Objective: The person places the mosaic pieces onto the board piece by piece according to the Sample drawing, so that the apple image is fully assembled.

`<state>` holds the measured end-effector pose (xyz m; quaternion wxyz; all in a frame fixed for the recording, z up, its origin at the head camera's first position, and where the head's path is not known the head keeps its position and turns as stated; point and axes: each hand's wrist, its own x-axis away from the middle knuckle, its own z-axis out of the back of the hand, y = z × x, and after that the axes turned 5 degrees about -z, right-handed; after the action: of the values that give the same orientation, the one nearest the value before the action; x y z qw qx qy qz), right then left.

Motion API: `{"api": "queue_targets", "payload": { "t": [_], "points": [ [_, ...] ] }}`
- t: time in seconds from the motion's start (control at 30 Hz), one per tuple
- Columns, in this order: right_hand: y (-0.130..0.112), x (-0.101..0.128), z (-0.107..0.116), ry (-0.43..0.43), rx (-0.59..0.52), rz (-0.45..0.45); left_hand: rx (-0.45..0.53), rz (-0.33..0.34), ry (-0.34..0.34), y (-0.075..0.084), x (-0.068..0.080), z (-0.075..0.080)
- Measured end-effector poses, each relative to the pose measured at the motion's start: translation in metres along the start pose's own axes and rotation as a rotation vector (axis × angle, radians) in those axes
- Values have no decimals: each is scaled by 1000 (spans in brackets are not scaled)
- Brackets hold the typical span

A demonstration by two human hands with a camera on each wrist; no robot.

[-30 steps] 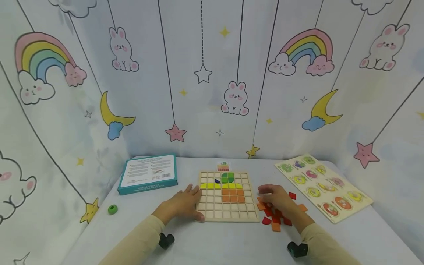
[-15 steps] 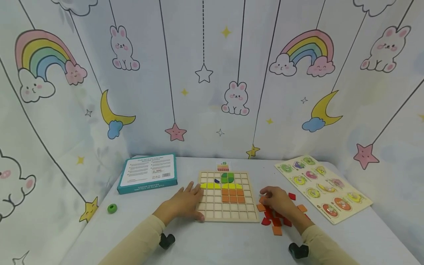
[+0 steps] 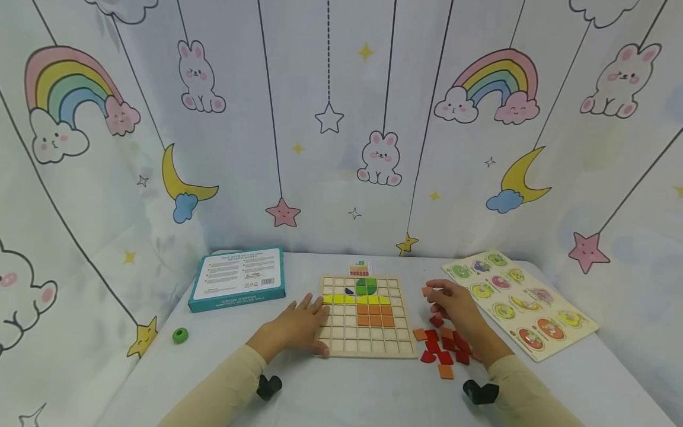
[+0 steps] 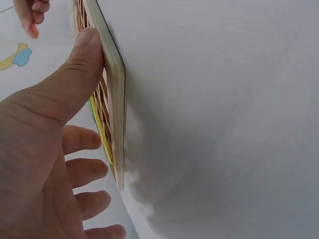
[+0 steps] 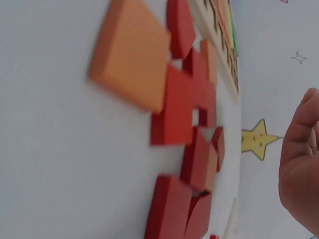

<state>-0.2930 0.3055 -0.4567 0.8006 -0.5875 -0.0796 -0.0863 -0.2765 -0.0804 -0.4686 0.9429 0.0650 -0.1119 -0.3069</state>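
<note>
A wooden grid board [image 3: 368, 346] lies on the white table, with yellow, green, orange and dark blue tiles set in some of its cells. My left hand [image 3: 296, 326] rests at the board's left edge, fingers spread; in the left wrist view the thumb [image 4: 82, 64] touches its rim. Raised to the right of the board, my right hand [image 3: 453, 301] pinches an orange tile [image 3: 426, 291] between thumb and fingertips. Below it are scattered loose red tiles [image 3: 445, 358] and orange tiles [image 3: 446, 372], seen close in the right wrist view as a red tile [image 5: 177, 107] and an orange square [image 5: 134, 57].
Behind the board lies a small picture card [image 3: 360, 268]. A teal-edged box [image 3: 240, 279] sits at the back left, and a green bead [image 3: 180, 335] at the left. To the right is a wooden fruit puzzle board [image 3: 523, 302]. A patterned curtain [image 3: 320, 178] closes off the back.
My right hand has lifted from the tile pile and moved up and away, now with an orange tile in its fingertips. The left hand has stayed at the board's edge.
</note>
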Motion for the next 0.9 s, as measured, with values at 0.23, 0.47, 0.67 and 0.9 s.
{"api": "queue_targets", "payload": {
  "t": [0.23,0.47,0.67,0.9],
  "points": [
    [-14,-10,-25,-51,-123,19,37,2,-24,-1,2,3],
    [-18,-23,-75,-127,-261,6,50,17,-36,-4,0,4],
    [-20,-28,-117,-206,-187,2,60,15,-48,-5,-1,2],
    [-30,-26,-144,-258,53,111,39,12,-38,-5,-1,4]
  ]
}}
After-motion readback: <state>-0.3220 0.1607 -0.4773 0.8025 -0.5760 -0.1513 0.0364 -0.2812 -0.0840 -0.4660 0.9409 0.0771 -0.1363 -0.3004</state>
